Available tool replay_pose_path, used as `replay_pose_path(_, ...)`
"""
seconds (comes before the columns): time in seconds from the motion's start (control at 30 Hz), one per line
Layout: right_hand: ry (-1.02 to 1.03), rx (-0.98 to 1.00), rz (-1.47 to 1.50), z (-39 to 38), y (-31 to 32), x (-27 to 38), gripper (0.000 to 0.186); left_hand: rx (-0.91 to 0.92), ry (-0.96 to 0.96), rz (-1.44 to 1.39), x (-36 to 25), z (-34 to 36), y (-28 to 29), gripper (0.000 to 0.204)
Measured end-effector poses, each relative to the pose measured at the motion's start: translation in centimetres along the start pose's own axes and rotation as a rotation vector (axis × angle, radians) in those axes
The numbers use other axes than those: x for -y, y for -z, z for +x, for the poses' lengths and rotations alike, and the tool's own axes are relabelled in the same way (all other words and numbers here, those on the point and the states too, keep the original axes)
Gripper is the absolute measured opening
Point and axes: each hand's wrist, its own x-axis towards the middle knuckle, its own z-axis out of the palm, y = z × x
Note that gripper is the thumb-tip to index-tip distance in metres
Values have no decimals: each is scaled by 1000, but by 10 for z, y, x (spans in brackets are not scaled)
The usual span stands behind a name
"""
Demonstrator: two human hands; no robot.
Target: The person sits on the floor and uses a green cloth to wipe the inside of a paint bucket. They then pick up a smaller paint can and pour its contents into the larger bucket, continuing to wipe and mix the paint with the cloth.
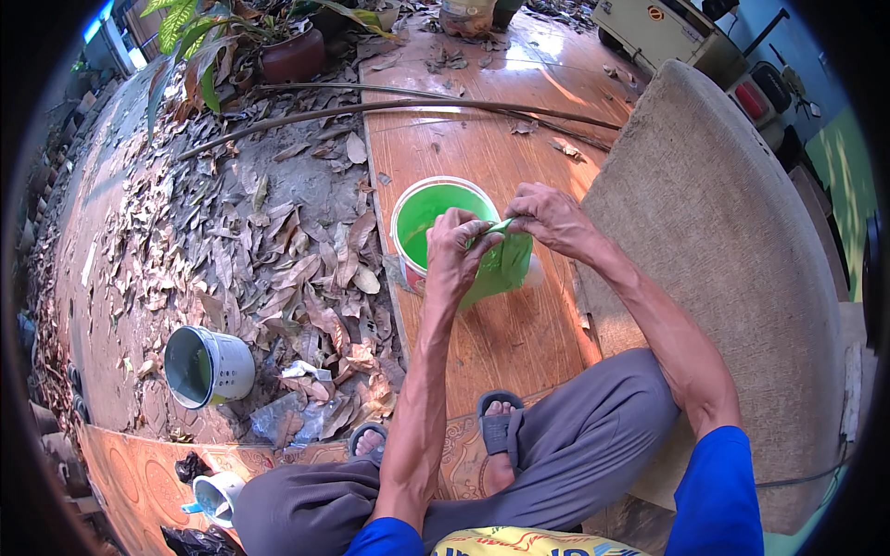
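Note:
A limp green sheet that looks like wet cloth (501,266) hangs from both my hands, its top edge bunched between them. My left hand (452,248) pinches one end over the near right part of a bucket's rim. The other end is pinched in my right hand (553,221), to the right of the bucket. That round bucket (447,192) has a white rim and a bright green inside, and it stands on the wood-patterned floor. Pale smears show on my left fingers. The sheet hides part of the bucket's right side.
Dry leaves (278,269) cover the ground at left, where a white-grey pail (211,366) lies tilted. A mug (220,496) stands by my left knee. Long sticks (399,105) cross the floor beyond the bucket. A large rough brown slab (714,241) rises at right.

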Motion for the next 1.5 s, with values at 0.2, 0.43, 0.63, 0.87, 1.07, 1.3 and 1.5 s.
replay_pose_path(0.2,-210,3,460,0,14,6,12,178,215,-415,-16,11,11,44)
replay_pose_path(0.43,-222,31,756,-4,23,17,15,169,375,-775,-20,6,3,50)
replay_pose_path(0.63,-215,55,763,0,33,36,19,-32,209,-702,-25,2,6,45)
replay_pose_path(0.87,-74,-209,886,-4,47,43,30,-122,163,-569,-67,26,23,23)
replay_pose_path(1.07,66,-371,705,-2,51,68,53,-182,122,-476,-103,72,57,13)
replay_pose_path(1.3,95,-557,545,24,44,65,30,170,263,-409,-130,127,86,15)
replay_pose_path(1.5,89,-291,1086,36,33,46,24,582,16,-95,-115,156,115,22)
